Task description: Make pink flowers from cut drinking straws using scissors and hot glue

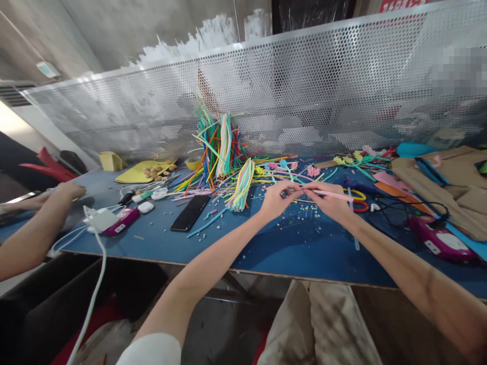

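Observation:
Above the blue tabletop, my left hand [278, 198] and my right hand [329, 202] meet fingertip to fingertip, both closed in a pinch. A pink pipe cleaner [344, 195] runs between them, and its free end sticks out to the right past my right hand. What my fingertips do with its other end is too small to make out. Just left of my left hand lies a bundle of pastel pipe cleaners [242, 183]. Small pink curled pieces [313, 171] lie behind my hands. Scissors with yellow and red handles [359, 207] rest beside my right hand.
A black phone [190, 213] lies left of my hands. Behind it stands a big bunch of coloured pipe cleaners [213, 147]. Purple power strips [122, 223] with cables sit at both sides. A perforated metal panel [323, 76] closes the back. Another person's arm [41, 223] reaches in at left.

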### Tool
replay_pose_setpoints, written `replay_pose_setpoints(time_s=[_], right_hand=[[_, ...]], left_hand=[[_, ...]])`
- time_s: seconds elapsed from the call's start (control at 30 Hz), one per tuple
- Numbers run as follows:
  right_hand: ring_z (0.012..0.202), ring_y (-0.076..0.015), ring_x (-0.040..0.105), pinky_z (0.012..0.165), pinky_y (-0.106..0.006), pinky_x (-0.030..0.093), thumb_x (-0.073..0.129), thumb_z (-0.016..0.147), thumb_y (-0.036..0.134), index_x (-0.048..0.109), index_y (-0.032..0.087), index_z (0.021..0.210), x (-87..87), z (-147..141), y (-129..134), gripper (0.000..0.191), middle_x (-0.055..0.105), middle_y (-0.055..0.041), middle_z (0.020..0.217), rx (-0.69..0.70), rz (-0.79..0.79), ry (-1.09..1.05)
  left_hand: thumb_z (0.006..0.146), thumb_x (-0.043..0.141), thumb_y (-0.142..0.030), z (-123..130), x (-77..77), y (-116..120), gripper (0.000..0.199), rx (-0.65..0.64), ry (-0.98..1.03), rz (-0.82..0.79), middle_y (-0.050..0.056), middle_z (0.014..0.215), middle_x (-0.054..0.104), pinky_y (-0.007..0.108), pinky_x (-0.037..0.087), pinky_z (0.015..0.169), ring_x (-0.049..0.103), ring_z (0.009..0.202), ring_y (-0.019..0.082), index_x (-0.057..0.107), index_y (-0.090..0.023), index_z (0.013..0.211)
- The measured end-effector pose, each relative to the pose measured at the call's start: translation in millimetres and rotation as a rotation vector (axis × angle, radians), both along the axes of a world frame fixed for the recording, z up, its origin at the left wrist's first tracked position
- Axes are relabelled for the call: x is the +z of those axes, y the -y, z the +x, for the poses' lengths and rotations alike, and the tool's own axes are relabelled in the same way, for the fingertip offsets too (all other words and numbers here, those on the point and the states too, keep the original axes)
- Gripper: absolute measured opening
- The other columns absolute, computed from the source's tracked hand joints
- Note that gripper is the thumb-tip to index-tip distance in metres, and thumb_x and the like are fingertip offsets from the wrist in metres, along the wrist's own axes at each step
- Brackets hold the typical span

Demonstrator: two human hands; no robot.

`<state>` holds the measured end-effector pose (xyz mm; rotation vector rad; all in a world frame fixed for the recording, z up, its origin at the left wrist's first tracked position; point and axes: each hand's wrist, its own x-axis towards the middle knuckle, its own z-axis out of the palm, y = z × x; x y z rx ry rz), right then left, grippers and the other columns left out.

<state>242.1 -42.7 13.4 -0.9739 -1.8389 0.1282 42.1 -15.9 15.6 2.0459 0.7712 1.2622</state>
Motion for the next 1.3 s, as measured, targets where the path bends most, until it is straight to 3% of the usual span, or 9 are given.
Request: replay_pose_setpoints(time_s=[0.33,0.73,1.0,1.3], right_hand=[[0.086,-0.0198,0.074,0.078,-0.032,0.056,0.064,0.093,0.039,0.076,0.026,0.095,-2.7,5,-4,0.017,0.078,-0.0005,0.095,0.039,-0.026,0.027],[0.08,-0.0201,0.072,0.071,-0.032,0.054,0.068,0.088,0.043,0.077,0.025,0.093,-6.8,7,-7,0.021,0.078,-0.0019,0.092,0.087,-0.136,-0.036],[0.087,-0.0216,0.072,0.079,-0.034,0.055,0.071,0.085,0.04,0.077,0.024,0.089,0.6,9,-5,0.018,0.077,-0.0026,0.092,0.117,-0.181,-0.017],[0.082,-0.0205,0.069,0.076,-0.033,0.055,0.078,0.077,0.043,0.076,0.023,0.089,4.2,16,-8,0.023,0.075,-0.0034,0.092,0.267,-0.369,-0.057]], left_hand=[[0.089,0.066,-0.046,-4,2.9,-1,0.029,-0.123,-0.08,-0.128,0.001,0.077,0.065,0.021,0.047,0.059,0.06,0.061,0.01,0.068,-0.017,0.091],[0.086,0.069,-0.051,-7,-1.4,-8,0.036,-0.232,-0.065,-0.225,-0.001,0.074,0.06,0.022,0.046,0.065,0.055,0.067,0.009,0.066,-0.015,0.086],[0.086,0.069,-0.052,-7,-5.4,-10,0.038,-0.221,-0.112,-0.218,0.0,0.076,0.059,0.02,0.04,0.058,0.05,0.065,0.009,0.067,-0.014,0.088],[0.086,0.068,-0.055,-10,3.5,-4,0.041,-0.423,-0.139,-0.335,0.0,0.078,0.059,0.025,0.048,0.068,0.058,0.068,0.011,0.059,-0.015,0.089]])
